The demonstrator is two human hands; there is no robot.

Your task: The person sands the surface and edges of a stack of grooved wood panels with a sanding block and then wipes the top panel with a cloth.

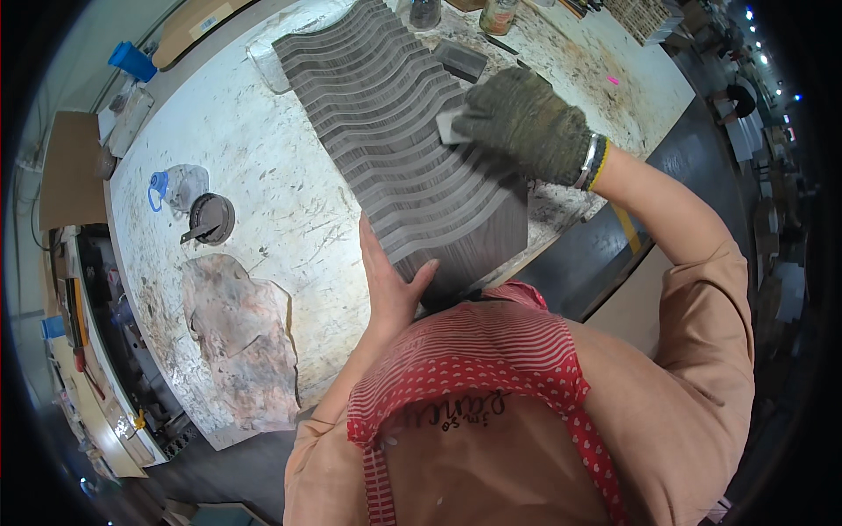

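A long grey wood-grain panel [412,131] with wavy raised ridges lies slantwise on the worktable, its plain end toward me. My left hand [392,282], bare, grips the panel's near left edge with the thumb over the top. My right hand [531,124], in a dirty dark work glove, presses a small pale grey block [452,127] onto the ridges near the right edge. Its fingers are closed round the block and partly hide it. Just beyond that hand, a dark grey rectangular block [460,60] rests beside the panel.
On the stained white table [324,232], left of the panel, are a round tin of dark paste [212,217] with a spatula [200,232], a blue-capped plastic container [180,186] and a smudged cloth [241,333]. A glass jar [498,16] stands at the back.
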